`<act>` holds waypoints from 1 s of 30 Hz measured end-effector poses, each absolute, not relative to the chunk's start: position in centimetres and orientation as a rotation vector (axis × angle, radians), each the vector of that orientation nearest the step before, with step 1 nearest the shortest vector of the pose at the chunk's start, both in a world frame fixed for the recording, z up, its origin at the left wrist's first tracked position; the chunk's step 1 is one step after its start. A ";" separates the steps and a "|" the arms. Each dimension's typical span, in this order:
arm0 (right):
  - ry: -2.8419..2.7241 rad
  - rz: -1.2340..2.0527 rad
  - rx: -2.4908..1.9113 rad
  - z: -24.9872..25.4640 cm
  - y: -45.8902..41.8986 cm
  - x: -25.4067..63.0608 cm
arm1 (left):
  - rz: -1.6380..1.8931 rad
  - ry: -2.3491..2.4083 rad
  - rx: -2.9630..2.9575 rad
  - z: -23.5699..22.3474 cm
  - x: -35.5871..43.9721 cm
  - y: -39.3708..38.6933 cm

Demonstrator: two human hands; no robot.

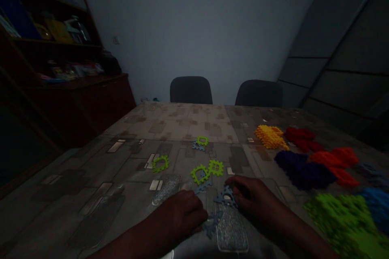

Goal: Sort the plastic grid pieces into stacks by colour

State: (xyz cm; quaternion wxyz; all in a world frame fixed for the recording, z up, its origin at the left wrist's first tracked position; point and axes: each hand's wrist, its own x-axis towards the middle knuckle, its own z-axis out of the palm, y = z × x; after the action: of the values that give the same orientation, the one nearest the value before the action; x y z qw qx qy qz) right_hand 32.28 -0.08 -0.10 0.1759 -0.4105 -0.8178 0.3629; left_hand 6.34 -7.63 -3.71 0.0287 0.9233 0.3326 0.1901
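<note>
My left hand (184,212) is closed at the near side of the table, its fingers on a grey-blue interlocking toy piece (212,223). Facing it, my right hand (255,196) grips another grey-blue notched piece (226,195) by its right edge; this one has a hole in the middle. The two pieces look apart. Just beyond the hands lie a green square frame (199,174), a green window-like square (215,167) and a loose grey-blue piece (203,187). Farther off are a green frame (160,163) on the left and a small green frame (202,141) beside a grey-blue triangle (198,146).
Along the right side lie piles of notched pieces: yellow (270,135), red (304,136), dark purple (304,168), orange (336,164), blue (378,206) and green (343,218). Two chairs (191,90) stand behind the patterned tablecloth (179,119). A shelf unit (85,105) is at left.
</note>
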 end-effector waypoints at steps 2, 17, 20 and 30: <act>-2.301 1.030 -1.150 -0.2 -0.1 32.4 | 0.576 1.048 2.891 -3.7 6.5 -7.8; -1.757 1.625 -1.039 0.6 -0.6 32.1 | 0.729 1.403 2.466 -2.7 5.2 -7.3; -1.721 1.652 -1.024 0.5 -1.3 30.9 | 0.829 1.376 2.409 -3.0 5.0 -7.4; -1.941 1.414 -1.009 -1.1 -2.3 28.4 | 0.927 1.350 2.253 -3.1 5.1 -7.3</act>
State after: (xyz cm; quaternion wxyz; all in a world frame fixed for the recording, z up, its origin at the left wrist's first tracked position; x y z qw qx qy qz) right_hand 28.37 -2.28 -1.09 0.2652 -0.3733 -0.7185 0.5234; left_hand 5.08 -7.31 -3.15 0.1772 0.7961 0.4771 0.3275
